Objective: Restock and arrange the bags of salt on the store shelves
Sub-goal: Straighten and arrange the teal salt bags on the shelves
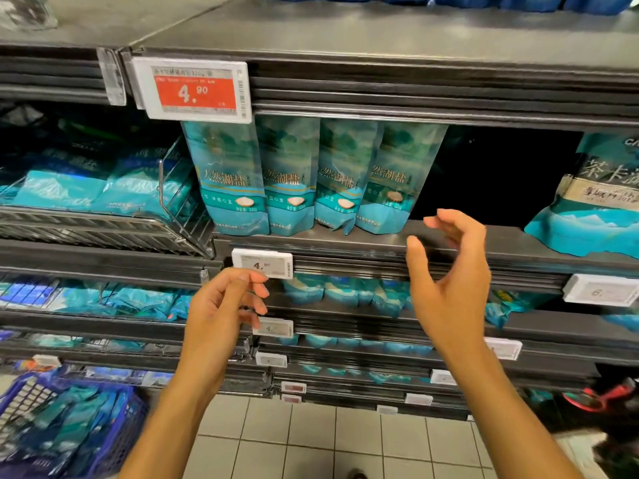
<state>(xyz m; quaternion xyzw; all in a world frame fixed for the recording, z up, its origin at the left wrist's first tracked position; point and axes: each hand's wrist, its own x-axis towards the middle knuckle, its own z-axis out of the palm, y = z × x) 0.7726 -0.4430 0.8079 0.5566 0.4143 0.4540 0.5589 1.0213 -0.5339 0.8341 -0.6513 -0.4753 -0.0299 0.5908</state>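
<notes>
Salt bags stand upright in a row of four at the front of the shelf, side by side and touching, under a red price tag that reads 4.90. To the right of the row the shelf is dark, and further right stands one bigger bag. A small white tag hangs on the shelf edge just below the row.

Both hands are in front of the shelf and hold nothing. The left hand is below the small tag, its fingers loosely bent, fingertips near the tag. The right hand is lifted in front of the shelf edge, right of the four bags, with fingers spread and slightly curved, apart from the bags.

More teal bags lie in a wire tray on the left and on lower shelves. A blue basket at the lower left holds more bags. Pale tiles cover the floor.
</notes>
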